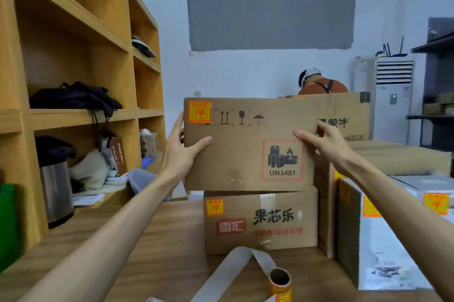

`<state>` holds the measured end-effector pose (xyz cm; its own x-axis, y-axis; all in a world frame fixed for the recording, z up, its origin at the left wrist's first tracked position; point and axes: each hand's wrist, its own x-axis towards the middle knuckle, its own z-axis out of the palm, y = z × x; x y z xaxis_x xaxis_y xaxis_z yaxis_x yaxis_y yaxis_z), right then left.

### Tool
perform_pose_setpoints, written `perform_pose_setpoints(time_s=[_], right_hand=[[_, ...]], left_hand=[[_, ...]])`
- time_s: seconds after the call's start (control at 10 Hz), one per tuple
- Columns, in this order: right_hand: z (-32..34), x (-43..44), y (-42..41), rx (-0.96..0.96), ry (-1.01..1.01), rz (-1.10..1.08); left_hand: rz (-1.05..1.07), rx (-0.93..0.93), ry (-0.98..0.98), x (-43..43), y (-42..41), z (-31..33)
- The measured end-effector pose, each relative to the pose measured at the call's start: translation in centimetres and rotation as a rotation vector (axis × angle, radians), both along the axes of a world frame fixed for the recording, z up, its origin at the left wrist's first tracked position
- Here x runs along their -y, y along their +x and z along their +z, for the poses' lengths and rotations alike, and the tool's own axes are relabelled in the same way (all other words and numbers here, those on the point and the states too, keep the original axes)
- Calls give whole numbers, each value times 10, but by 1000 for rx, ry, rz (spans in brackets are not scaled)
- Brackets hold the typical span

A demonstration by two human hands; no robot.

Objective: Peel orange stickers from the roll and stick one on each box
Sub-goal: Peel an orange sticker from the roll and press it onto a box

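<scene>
Top box [248, 144], centre frame, already carries a sticker [199, 111] in its upper-left corner. L hand [180, 151] grips its left edge, thumb flat on the front, fingers wrapped behind. R hand [324, 141] pinches the right edge, thumb in front, fingers curled round. It sits on or just above the lower box [260, 220]; can't tell if touching. That one's stickered too. Step looks like stacking a done box, not peeling. Next: let go w/ both hands, reach to roll [280, 283], bottom centre on table [147, 240], liner [228, 269] trailing loose, peel another, find a bare box.
</scene>
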<state>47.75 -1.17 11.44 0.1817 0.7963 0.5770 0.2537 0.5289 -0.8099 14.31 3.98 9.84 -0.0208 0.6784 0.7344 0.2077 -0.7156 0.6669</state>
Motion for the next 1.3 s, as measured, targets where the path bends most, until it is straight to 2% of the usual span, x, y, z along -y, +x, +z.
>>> perform_pose_setpoints(time_s=[0.2,0.6,0.8,1.1,1.2,1.3], right_hand=[[-12,-16,32,34,-42,-48],[-26,-39,39,50,-36,-43],[-28,-44,38,120,-24,-108],[-28,-48,35,28,-8,-66],[-32,-54,37,87,-33,-89],[-27,-52,36,168,-63,-227]], left_hand=[[-31,5,-46,-19,27,-12],[-22,68,-92,-39,46,-48],[-26,34,-134,-47,45,-47],[-42,80,-138,-55,48,-44],[-49,70,-143,-57,47,-48],[-33,-1,-146,-58,43,-44]])
